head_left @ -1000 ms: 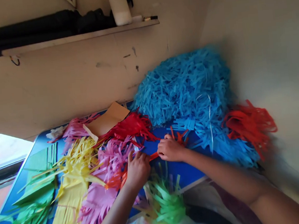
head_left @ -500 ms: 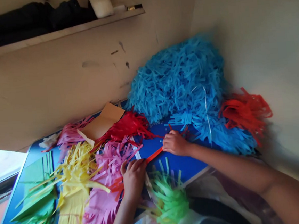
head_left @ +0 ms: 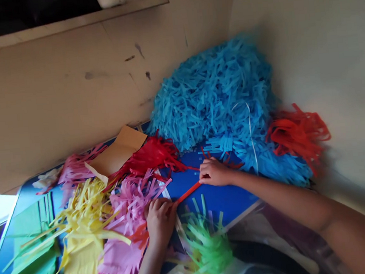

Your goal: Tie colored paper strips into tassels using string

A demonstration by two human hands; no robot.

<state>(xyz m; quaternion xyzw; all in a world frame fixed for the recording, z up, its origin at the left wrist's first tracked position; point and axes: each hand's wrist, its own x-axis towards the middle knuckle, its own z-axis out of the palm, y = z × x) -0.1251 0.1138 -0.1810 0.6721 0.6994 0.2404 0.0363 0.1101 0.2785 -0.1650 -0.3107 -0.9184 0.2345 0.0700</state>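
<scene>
A thin red paper strip is stretched flat on the blue table between my two hands. My left hand pinches its near end, fingers curled, beside the pink fringed paper. My right hand is closed on the far end, next to the big heap of blue shredded paper. More red fringe trails from under my right hand.
Fringed paper lies across the table: green near me, yellow, more green at the left, red and red by the right wall. A brown card lies at the back. Walls close the back and right; a shelf hangs above.
My hands have drawn apart, pulling the red strip out longer and straight. The left hand has slid nearer to me. The view has tipped downward.
</scene>
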